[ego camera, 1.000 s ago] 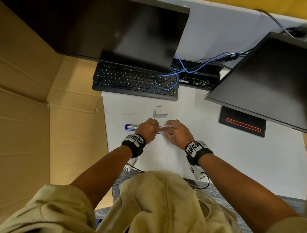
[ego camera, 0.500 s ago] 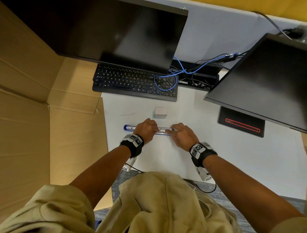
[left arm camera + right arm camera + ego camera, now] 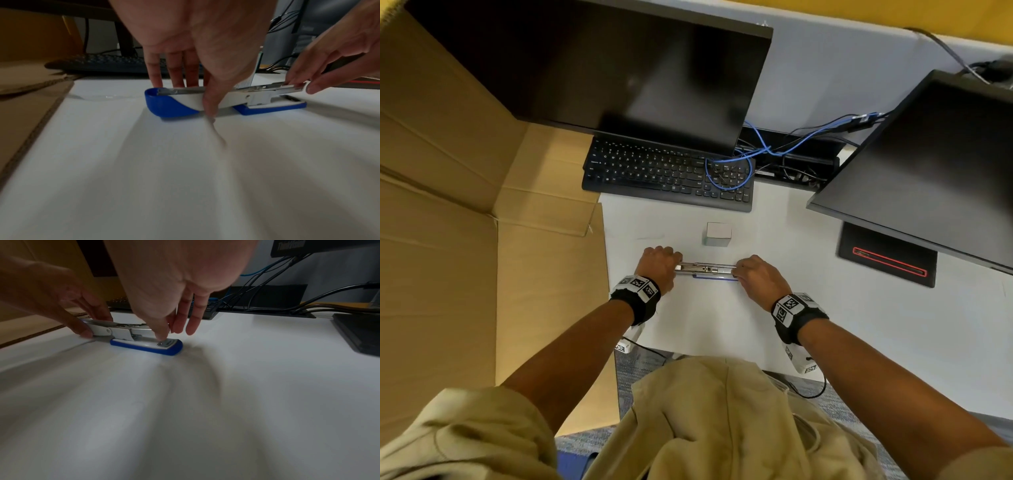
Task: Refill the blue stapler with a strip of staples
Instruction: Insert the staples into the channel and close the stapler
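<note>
My left hand [image 3: 658, 265] grips the opened blue stapler [image 3: 174, 104] just before the small box [image 3: 718, 234]; my right hand [image 3: 758, 275] pinches its metal magazine [image 3: 273, 86].

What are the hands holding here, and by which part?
Both hold the blue stapler: the left hand grips its opened top cover, the right hand pinches the front end of the metal staple channel.

This is an office workplace. On the white surface [image 3: 722, 325] stand two dark monitors [image 3: 619, 68] and a black keyboard [image 3: 654, 171], with blue network cable [image 3: 774, 149] behind. Grey carpet [image 3: 640, 370] covers the floor, and a large cardboard box [image 3: 465, 240] is beside.
</note>
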`<action>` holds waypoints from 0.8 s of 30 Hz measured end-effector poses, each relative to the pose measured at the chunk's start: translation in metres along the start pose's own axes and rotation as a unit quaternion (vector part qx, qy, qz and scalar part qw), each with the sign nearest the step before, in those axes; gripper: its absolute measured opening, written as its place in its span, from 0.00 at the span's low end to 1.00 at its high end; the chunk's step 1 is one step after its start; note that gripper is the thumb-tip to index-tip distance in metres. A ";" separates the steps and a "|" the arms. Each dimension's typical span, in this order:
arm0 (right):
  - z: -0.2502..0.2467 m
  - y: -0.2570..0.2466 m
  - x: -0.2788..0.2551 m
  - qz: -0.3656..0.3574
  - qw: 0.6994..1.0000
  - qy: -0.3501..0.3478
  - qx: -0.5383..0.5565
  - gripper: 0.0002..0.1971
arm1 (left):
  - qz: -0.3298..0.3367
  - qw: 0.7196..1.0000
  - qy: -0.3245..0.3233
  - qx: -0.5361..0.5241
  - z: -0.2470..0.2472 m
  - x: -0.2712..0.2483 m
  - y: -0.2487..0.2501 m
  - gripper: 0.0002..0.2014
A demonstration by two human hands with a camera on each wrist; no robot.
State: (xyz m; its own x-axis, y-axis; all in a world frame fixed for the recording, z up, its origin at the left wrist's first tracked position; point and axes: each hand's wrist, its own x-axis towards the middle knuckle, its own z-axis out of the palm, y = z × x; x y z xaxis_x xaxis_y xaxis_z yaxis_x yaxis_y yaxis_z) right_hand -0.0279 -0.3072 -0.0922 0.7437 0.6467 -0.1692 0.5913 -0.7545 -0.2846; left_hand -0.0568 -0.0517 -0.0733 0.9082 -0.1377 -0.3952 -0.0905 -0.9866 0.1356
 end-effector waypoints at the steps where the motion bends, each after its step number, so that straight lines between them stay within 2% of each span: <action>1: -0.001 0.000 0.001 0.006 1.000 -0.007 0.001 0.12 | 0.003 1.000 0.000 -0.001 -0.001 -0.001 0.000 0.14; 7: -0.003 -0.001 0.005 0.017 0.999 -0.042 0.016 0.13 | 0.009 0.997 0.016 -0.073 -0.011 -0.015 0.000 0.14; 14: -0.005 -0.001 0.007 0.019 0.997 -0.074 0.029 0.13 | 0.062 0.984 0.051 -0.160 -0.024 -0.013 0.014 0.17; 18: -0.008 0.001 0.002 0.032 0.996 -0.082 0.032 0.10 | 0.051 0.971 0.060 -0.224 -0.026 -0.012 0.025 0.17; 24: -0.012 0.000 -0.003 0.022 0.996 -0.082 0.034 0.11 | 0.063 0.964 0.066 -0.249 -0.024 -0.006 0.050 0.15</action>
State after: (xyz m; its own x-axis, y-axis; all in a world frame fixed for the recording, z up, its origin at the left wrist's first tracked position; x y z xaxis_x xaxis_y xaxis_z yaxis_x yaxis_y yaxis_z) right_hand -0.0263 -0.3102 -0.0809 0.7046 0.6269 -0.3324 0.5326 -0.7768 -0.3360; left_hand -0.0573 -0.0982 -0.0424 0.9498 -0.2094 -0.2323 -0.0266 -0.7942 0.6071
